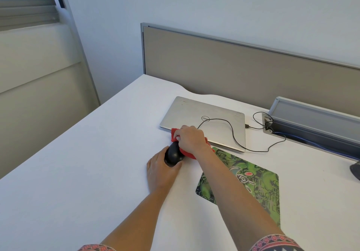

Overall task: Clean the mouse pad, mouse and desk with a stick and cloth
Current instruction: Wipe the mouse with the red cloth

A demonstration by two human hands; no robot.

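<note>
Red cloth [187, 151] is bunched up in the right hand [190, 138], pressed onto the far end of the black mouse [173, 155]; the left hand [160, 169] cups the mouse from the near side, fingers wrapped round it, so both hands are closed on something and neither is free; the mouse sits off the pad, on the bare white desk [87, 153], just left of the green patterned mouse pad [253, 184], long axis running roughly away from the person toward the shut silver laptop [204, 118]; I'd guess the wipe runs along that axis, right hand doing the work, left just steadying; the pad lies under the right forearm, so it's the nearer thing for that hand next; no stick that I can see; a cable [233, 131] trails over the laptop lid; beige partition [233, 69] behind, window off to the left.
</note>
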